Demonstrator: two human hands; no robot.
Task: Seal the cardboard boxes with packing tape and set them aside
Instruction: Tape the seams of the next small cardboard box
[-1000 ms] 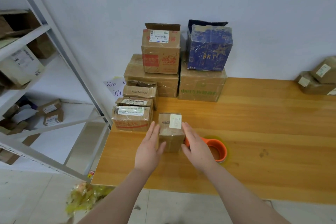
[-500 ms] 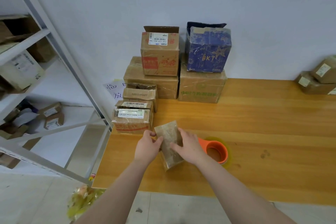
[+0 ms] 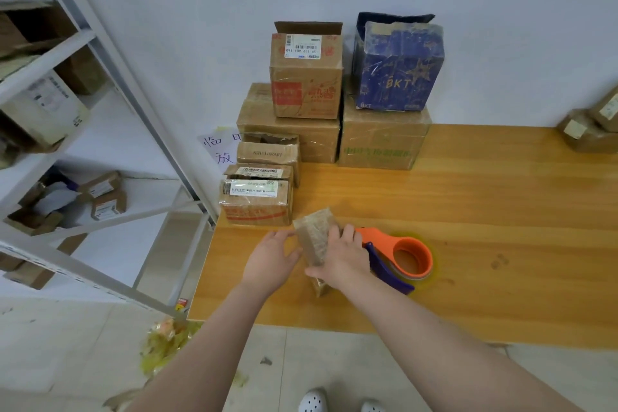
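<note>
Right grip (image 3: 344, 257) wraps tilted small box (image 3: 316, 237), left grip (image 3: 269, 257) flat-fingered at its 9 o'clock; I'd set it seam-up, dispenser (image 3: 406, 259) at 3 o'clock.

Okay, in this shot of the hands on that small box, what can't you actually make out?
The small box: head view, near end hidden under the right hand; taped seams unclear.
The left hand: blurred, grip or mere touch unclear.
The tape dispenser: one end behind the right hand.
The boxes at the right edge: cut off by the frame.
The shipping label: print too small.
</note>
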